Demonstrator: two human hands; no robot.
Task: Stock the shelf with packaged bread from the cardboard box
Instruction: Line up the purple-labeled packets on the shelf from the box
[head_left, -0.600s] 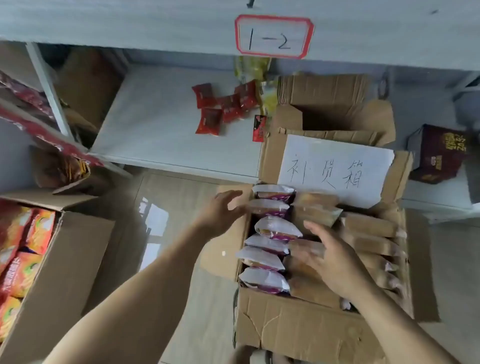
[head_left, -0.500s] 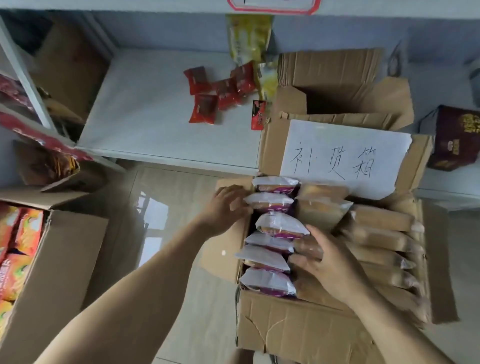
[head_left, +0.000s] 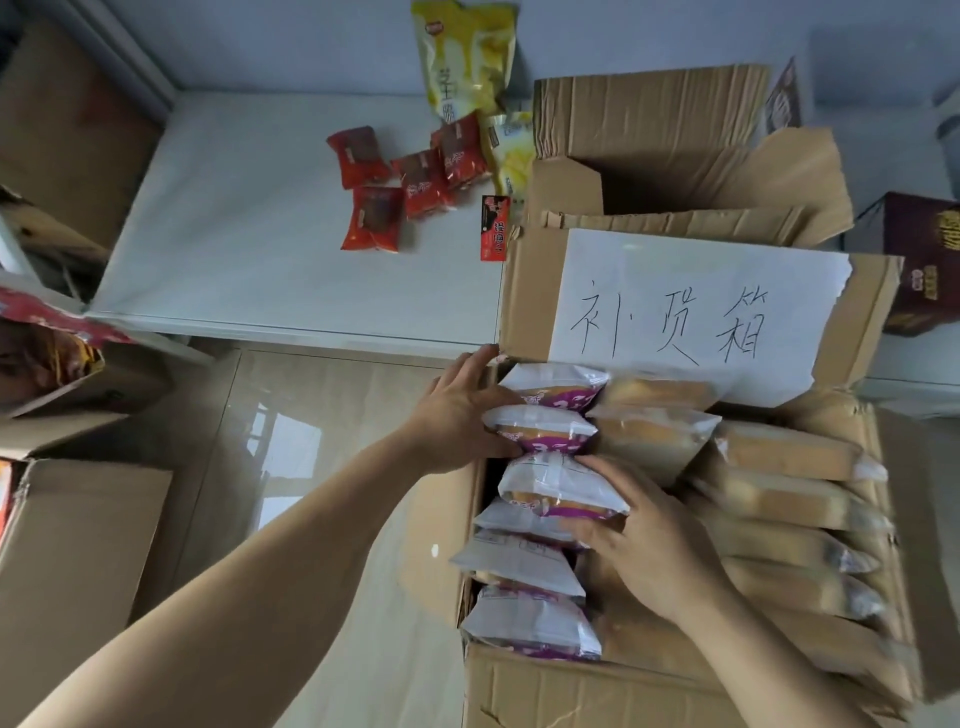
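An open cardboard box (head_left: 571, 691) with a handwritten white paper label (head_left: 696, 317) stands on the floor in front of the white shelf (head_left: 260, 249). Its left column holds several white-and-purple bread packs; clear packs of brown bread (head_left: 779, 452) fill the right side. My left hand (head_left: 462, 415) grips the left ends of the top two white-and-purple packs (head_left: 540, 421). My right hand (head_left: 639, 540) clasps the right end of the third white-and-purple pack (head_left: 550, 486). On the shelf lie several red snack packs (head_left: 405, 182) and yellow packs (head_left: 462, 57).
An empty open carton (head_left: 675, 140) sits on the shelf behind the labelled box. A dark maroon box (head_left: 924, 260) stands at the right. A closed brown carton (head_left: 78, 561) and a red-packaged box are on the left. Tiled floor lies between them.
The view has tilted down and closer to the box. My left hand moved from the box's flap onto the top packs; my right hand slid left onto the third pack.
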